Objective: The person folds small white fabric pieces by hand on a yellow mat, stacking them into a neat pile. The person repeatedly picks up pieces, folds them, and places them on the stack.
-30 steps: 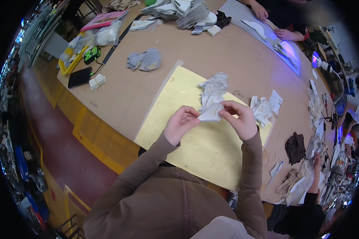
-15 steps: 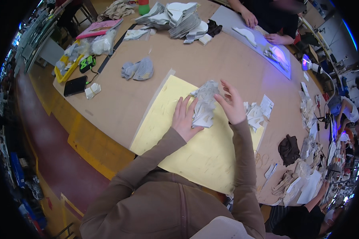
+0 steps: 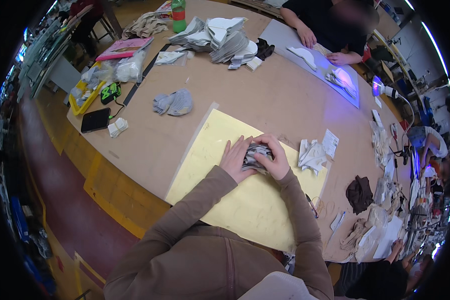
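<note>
A bunched stack of grey and white cut pieces stands on the yellow sheet, its layered edges facing up. My left hand presses against its left side, fingers together. Around the far and right sides curls my right hand, with the thumb over the top. Between the two hands the stack is squeezed, and its lower part is hidden. Just right of my right hand lies a loose fan of white cut pieces at the sheet's edge, beside a printed paper slip.
Beyond the sheet sit a grey bundle of pieces and a large white pile. At left are a black phone and a yellow tray. Across the table a co-worker's hands work near a lit lamp. Dark cloth lies right.
The stack, earlier lying spread out, is now gathered upright and nearer to me. My right hand has come down from beside it and closed around it. My left hand has closed in too.
</note>
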Tool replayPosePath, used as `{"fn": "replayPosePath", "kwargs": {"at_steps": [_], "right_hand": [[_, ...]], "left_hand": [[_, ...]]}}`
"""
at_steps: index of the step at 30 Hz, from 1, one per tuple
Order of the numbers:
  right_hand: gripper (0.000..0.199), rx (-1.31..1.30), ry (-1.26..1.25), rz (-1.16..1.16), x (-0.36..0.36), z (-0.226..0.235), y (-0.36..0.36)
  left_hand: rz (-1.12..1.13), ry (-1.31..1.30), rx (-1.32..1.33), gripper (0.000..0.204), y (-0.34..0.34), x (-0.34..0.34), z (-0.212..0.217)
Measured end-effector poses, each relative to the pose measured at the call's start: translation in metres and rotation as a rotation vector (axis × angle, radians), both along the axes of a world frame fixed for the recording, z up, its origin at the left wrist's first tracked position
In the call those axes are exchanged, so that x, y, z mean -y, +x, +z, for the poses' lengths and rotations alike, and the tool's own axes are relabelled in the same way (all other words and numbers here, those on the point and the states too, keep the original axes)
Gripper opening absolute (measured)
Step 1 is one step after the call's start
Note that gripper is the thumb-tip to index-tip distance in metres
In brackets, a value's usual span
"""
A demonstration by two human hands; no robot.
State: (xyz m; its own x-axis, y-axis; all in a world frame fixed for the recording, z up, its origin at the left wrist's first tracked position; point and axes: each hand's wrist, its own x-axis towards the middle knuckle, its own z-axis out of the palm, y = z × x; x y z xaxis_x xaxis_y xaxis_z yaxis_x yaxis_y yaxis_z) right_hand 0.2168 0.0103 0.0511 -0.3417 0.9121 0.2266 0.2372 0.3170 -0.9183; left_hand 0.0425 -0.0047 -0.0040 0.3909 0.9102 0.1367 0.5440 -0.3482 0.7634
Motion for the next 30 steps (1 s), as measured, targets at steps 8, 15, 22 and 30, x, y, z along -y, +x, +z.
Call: {"fn": "replayPosePath", "kwargs": {"at_steps": [8, 15, 22, 30], "right_hand": [[0.077, -0.079, -0.01, -0.209, 0.021, -0.028, -0.008], [0.072, -0.268, -0.09, -0.228, 0.015, -0.019, -0.023], [0.082, -0.262, 0.062, -0.192, 0.03, -0.029, -0.018], [0.108, -0.185, -0.056, -0.164, 0.027, -0.055, -0.053]], "left_hand": [[-0.005, 0.123, -0.06, 0.089, 0.01, 0.0, 0.007], [0.064, 0.168, 0.034, 0.074, 0.007, -0.015, -0.001], [0.221, -0.252, 0.462, 0.074, -0.011, -0.029, 0.007], [0.183, 0.239, 0.06, 0.083, -0.008, -0.029, -0.01]]}}
